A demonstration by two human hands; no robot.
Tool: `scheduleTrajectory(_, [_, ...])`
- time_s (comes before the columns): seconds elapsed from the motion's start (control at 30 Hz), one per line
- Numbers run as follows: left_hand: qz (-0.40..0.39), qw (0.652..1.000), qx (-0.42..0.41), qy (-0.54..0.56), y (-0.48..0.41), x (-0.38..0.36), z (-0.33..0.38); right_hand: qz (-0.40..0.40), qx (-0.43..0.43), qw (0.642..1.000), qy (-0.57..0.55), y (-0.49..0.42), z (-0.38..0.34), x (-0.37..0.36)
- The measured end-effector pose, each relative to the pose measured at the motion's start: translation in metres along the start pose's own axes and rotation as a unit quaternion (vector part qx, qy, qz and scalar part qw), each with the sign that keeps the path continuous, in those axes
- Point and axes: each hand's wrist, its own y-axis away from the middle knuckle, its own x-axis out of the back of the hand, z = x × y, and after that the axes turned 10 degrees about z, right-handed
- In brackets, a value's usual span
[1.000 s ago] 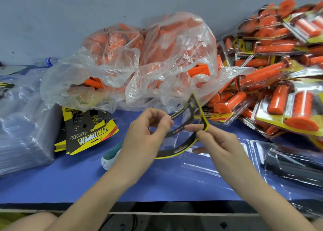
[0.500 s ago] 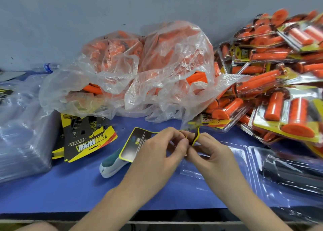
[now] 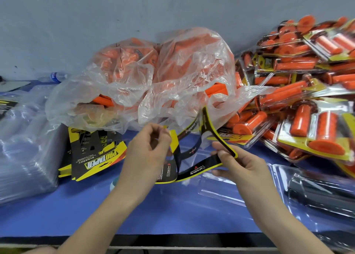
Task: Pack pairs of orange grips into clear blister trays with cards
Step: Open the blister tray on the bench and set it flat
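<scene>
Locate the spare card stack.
Head view, left of centre on the blue table: card stack sits between the clear tray stack and the left hand.

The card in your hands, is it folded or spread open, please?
Spread open: left hand and right hand hold the card with strips apart.

We count one loose black-and-yellow printed card (image 3: 196, 170), one stack of matching cards (image 3: 96, 157), two crumpled clear plastic bags (image 3: 192, 65) of orange rubber grips (image 3: 216, 90), one stack of empty clear blister trays (image 3: 25, 148), one clear plastic water bottle (image 3: 55, 76), and a heap of filled blister packs (image 3: 307, 81) too many to number.
</scene>
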Motion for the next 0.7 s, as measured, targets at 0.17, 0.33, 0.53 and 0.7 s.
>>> scheduleTrajectory(0.17, [0.029,0.999,0.014,0.044,-0.021,0.018,-0.001,-0.006,-0.010,1.000,0.021,-0.007,-0.005,0.010])
scheduleTrajectory(0.33, [0.070,0.996,0.026,0.056,-0.037,0.032,-0.006,-0.018,-0.018,0.999,0.026,-0.011,-0.009,0.018])
scheduleTrajectory(0.53, [0.109,0.987,0.074,0.091,-0.056,0.058,-0.017,-0.033,-0.087,0.995,-0.030,-0.019,-0.016,0.032])
scheduleTrajectory(0.7, [0.187,0.973,0.088,0.101,-0.070,0.083,-0.021,-0.002,-0.124,0.989,-0.076,-0.026,-0.021,0.039])
